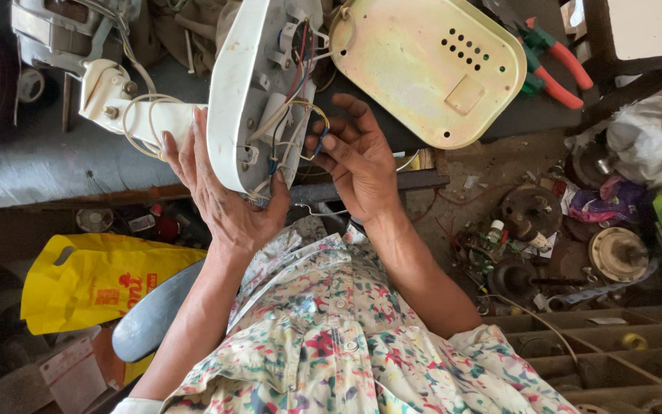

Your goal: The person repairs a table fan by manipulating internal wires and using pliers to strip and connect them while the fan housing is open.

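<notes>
White plastic fan base (248, 84), tipped up on edge with its open underside and wiring (293, 115) facing right, probably so the inside can be reached. Cradled from below and behind by the left hand (220, 192): fingers wrapped up the back of the shell, thumb hooked over the lower rim, closed firmly on the casing. Just right of the base, the right hand (358, 157), fingers loosely spread and curled toward the wires, fingertips at or barely touching a blue-and-yellow loop; pinching or not, cannot tell. Left of the base, a white neck piece (128, 103) with cord wound round it. Above and right of the base, a yellowed cover plate (423, 65) lying flat on the bench, and beyond that, red-handled pliers (557, 65). Below and left of the base, a yellow plastic bag (93, 280).
</notes>
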